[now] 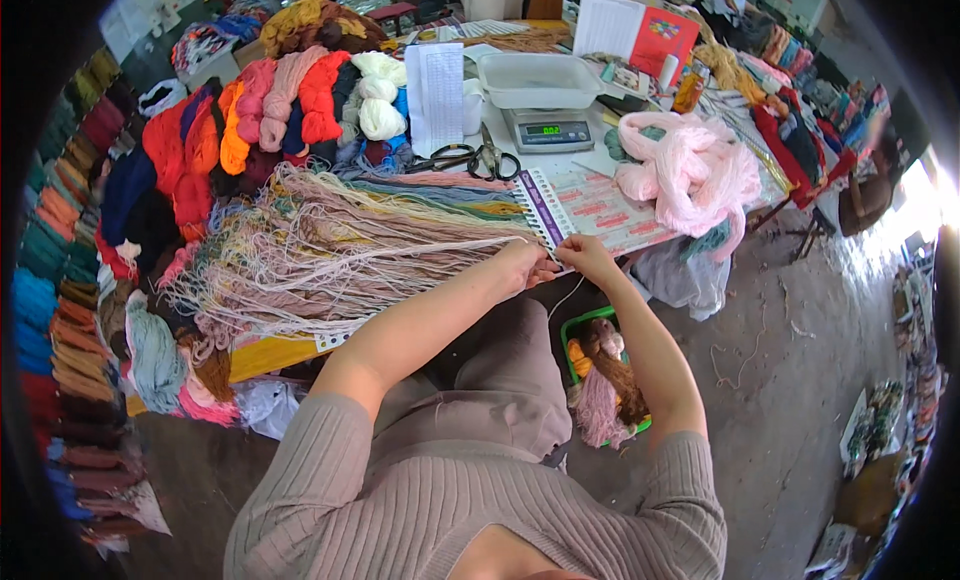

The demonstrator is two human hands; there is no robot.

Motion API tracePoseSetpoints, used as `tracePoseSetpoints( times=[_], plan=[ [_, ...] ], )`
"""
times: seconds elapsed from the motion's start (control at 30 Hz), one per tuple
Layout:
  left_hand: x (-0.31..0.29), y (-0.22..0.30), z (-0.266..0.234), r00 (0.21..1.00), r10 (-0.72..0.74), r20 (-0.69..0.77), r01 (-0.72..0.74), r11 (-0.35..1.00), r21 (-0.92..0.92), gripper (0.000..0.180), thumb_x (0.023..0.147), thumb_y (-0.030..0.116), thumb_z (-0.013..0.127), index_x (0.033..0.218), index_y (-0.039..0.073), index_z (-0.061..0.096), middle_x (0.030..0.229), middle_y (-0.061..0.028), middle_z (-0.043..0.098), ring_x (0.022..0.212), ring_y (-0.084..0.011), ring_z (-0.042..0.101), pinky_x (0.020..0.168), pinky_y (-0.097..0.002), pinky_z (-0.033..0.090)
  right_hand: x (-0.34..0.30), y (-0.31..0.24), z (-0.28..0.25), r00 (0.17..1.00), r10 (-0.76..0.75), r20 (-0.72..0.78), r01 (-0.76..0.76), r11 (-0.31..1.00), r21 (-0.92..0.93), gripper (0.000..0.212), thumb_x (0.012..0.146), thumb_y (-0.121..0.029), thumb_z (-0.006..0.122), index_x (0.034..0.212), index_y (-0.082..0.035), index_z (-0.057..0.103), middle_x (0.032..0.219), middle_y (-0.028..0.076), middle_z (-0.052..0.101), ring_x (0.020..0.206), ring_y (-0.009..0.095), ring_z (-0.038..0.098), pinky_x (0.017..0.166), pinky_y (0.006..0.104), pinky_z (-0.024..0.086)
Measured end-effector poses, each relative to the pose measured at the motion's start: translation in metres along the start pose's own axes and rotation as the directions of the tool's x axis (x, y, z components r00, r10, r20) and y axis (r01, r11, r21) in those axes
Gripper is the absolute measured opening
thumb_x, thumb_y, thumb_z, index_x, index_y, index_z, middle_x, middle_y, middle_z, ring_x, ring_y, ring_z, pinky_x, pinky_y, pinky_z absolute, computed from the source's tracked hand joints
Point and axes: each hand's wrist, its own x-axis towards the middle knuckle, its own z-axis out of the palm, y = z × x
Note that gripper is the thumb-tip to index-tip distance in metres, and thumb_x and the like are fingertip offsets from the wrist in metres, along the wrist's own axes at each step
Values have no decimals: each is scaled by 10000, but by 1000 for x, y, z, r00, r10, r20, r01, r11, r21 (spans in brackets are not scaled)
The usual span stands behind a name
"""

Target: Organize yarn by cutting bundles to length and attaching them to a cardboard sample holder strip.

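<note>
A white card strip with a purple band and punched holes point(541, 206) lies along the table's front right, with long strands of yarn point(320, 245) in dusty pink, cream, yellow and grey spread leftward from it. At the strip's near end, my left hand point(528, 264) has its fingers curled in beside the pale strands; what they hold is hidden. My right hand point(590, 258) pinches at the strip's near corner, its fingertips closed on a thin pale thread point(568, 294) that dangles below the hands.
Scissors point(492, 162), a digital scale point(547, 132) with a clear plastic tub point(540, 80), and a pale pink yarn skein point(690, 170) stand beyond the strip. Coloured skeins point(195, 140) heap up at left. A green basket of yarn point(606, 380) sits below the table, near my right forearm.
</note>
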Motion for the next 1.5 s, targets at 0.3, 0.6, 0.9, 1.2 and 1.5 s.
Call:
tracePoseSetpoints(
  times=[0.3, 0.6, 0.9, 1.2, 1.5],
  plan=[
    [-9, 7, -6, 939, 343, 18, -303, 802, 514, 147, 767, 100, 553, 696, 28, 660, 571, -43, 601, 365, -109, 429, 345, -267, 307, 2, -2, -4, 990, 83, 113, -93, 992, 86, 169, 786, -182, 648, 817, -21, 610, 661, 26, 583, 562, 93, 524, 495, 237, 422],
    [-44, 67, -52, 859, 336, 386, -136, 877, -461, 258, 854, 81, 562, 1104, 18, 552, 686, -27, 518, 439, -21, 356, 340, -155, 258, 3, -5, -7, 988, 25, 150, -25, 1000, -5, 131, 814, -150, 623, 802, -21, 597, 683, -15, 565, 614, 68, 513, 571, 212, 414],
    [-30, 20, -32, 906, 419, 50, -384, 770, 510, 129, 774, 143, 571, 793, 22, 613, 569, -33, 536, 429, -84, 418, 368, -224, 291, -1, -4, 1, 990, -7, 138, 14, 999, -51, 228, 885, -222, 532, 810, -16, 597, 698, 8, 613, 658, 93, 535, 631, 233, 424],
    [-151, 84, -312, 601, 406, -689, -756, 568, -325, 200, 812, 129, 618, 946, 0, 544, 706, -84, 528, 578, -154, 508, 495, -218, 433, -1, 2, 2, 995, 16, 98, -6, 994, -107, 275, 910, -279, 476, 865, -57, 633, 675, -11, 612, 600, 75, 518, 586, 228, 429],
    [-330, 164, -359, 125, 767, -630, -826, 432, 362, 517, 891, 397, 530, 1260, 52, 422, 1308, -138, 394, 906, -271, 614, 705, -353, 509, -27, -25, -13, 911, 129, -391, 73, 884, 461, 257, 938, -204, 458, 936, 14, 593, 635, 7, 538, 540, 55, 428, 515, 195, 344]
  ],
)
